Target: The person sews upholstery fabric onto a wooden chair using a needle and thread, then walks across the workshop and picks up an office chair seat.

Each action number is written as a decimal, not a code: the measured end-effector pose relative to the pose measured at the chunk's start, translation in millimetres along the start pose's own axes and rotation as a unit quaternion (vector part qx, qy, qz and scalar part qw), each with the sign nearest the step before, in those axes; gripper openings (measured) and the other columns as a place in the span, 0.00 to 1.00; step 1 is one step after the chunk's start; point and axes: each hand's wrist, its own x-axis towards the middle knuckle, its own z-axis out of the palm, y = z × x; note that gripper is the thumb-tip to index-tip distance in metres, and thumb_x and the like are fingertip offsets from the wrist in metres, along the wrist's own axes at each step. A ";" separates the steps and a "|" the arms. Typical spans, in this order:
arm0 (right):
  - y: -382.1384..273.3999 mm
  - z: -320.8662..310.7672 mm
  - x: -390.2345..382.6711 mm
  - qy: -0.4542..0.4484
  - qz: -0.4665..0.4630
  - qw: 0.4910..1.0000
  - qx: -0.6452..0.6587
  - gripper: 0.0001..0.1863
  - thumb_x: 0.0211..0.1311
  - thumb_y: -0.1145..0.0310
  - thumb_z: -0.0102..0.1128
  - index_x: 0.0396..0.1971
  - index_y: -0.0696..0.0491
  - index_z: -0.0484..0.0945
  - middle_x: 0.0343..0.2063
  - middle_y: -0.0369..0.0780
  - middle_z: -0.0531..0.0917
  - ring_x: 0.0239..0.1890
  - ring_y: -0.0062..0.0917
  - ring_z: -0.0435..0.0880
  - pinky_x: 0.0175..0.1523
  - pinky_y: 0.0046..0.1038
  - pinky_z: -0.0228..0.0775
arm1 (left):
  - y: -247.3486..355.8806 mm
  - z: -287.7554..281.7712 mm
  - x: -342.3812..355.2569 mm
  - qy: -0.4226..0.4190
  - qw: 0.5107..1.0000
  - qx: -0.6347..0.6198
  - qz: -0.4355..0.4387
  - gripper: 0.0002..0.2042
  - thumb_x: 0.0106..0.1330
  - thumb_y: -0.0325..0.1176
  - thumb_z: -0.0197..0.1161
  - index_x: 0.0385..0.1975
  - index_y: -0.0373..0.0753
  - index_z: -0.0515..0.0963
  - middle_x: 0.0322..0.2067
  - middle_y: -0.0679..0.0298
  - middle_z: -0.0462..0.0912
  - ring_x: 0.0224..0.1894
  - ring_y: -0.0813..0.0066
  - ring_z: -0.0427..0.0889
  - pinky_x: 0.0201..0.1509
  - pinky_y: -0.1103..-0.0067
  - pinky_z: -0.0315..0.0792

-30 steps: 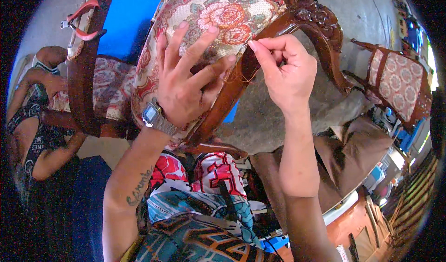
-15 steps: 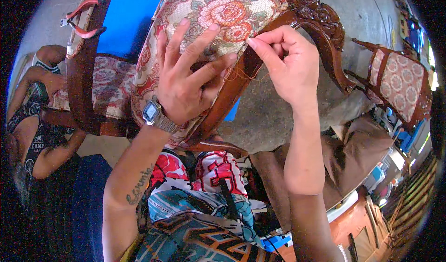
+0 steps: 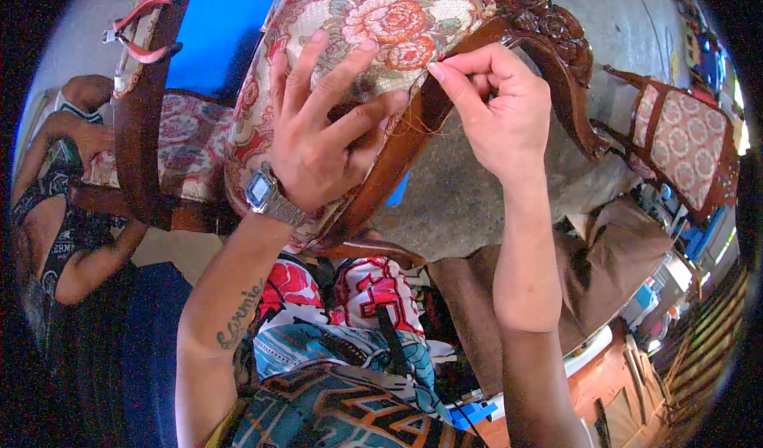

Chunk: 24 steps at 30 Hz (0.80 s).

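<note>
My left hand (image 3: 322,130), with a metal wristwatch, lies spread on the floral upholstered panel (image 3: 387,20) of a dark carved wooden chair frame (image 3: 405,158). Its fingertips press on the fabric. My right hand (image 3: 493,106) pinches at the fabric's right edge beside the wood, thumb and forefinger together; what is between them is too small to make out. Fine orange-brown thread (image 3: 421,130) hangs in loops just below the pinch, between my two hands.
A co-worker (image 3: 60,201) is at another floral chair (image 3: 191,130) on the left. Pliers with red handles (image 3: 151,46) are near a blue surface (image 3: 218,19). Another chair (image 3: 675,146) stands at right. A brown sheet (image 3: 572,289) and assorted items lie at lower right.
My right hand and forearm have shifted slightly rightward and up, still pinched at the fabric edge. My left hand stays spread on the panel.
</note>
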 end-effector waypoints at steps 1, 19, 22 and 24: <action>0.2 0.4 0.2 0.002 -0.006 1.000 0.004 0.06 0.49 0.70 0.66 0.21 0.55 0.78 0.11 0.32 0.73 0.14 0.10 0.68 0.20 0.17 0.61 | 0.0 0.3 0.0 0.002 1.000 -0.002 -0.002 0.15 0.46 0.31 0.65 0.36 0.57 0.81 0.56 0.68 0.69 0.61 0.55 0.60 0.63 0.52 0.48; -6.9 -9.5 12.8 -0.105 0.035 0.993 -0.028 0.08 0.50 0.68 0.65 0.22 0.55 0.77 0.10 0.33 0.73 0.13 0.13 0.67 0.19 0.20 0.59 | 5.1 -2.6 3.2 0.022 0.998 -0.042 -0.027 0.09 0.46 0.30 0.66 0.29 0.48 0.79 0.52 0.67 0.73 0.60 0.59 0.64 0.65 0.55 0.47; -7.2 -7.2 12.1 -0.083 0.036 0.996 -0.008 0.08 0.50 0.68 0.65 0.22 0.55 0.77 0.11 0.32 0.73 0.14 0.12 0.67 0.20 0.20 0.59 | 4.3 -1.4 4.0 0.023 0.999 -0.041 -0.028 0.09 0.46 0.29 0.66 0.29 0.48 0.79 0.52 0.67 0.73 0.60 0.60 0.64 0.65 0.55 0.48; -7.7 -7.2 12.2 -0.075 0.034 0.997 -0.013 0.08 0.50 0.68 0.65 0.22 0.55 0.77 0.11 0.31 0.73 0.14 0.12 0.67 0.19 0.20 0.58 | 3.9 -0.2 4.6 0.025 0.998 -0.043 -0.027 0.09 0.47 0.29 0.66 0.29 0.48 0.79 0.52 0.67 0.73 0.60 0.60 0.64 0.65 0.55 0.47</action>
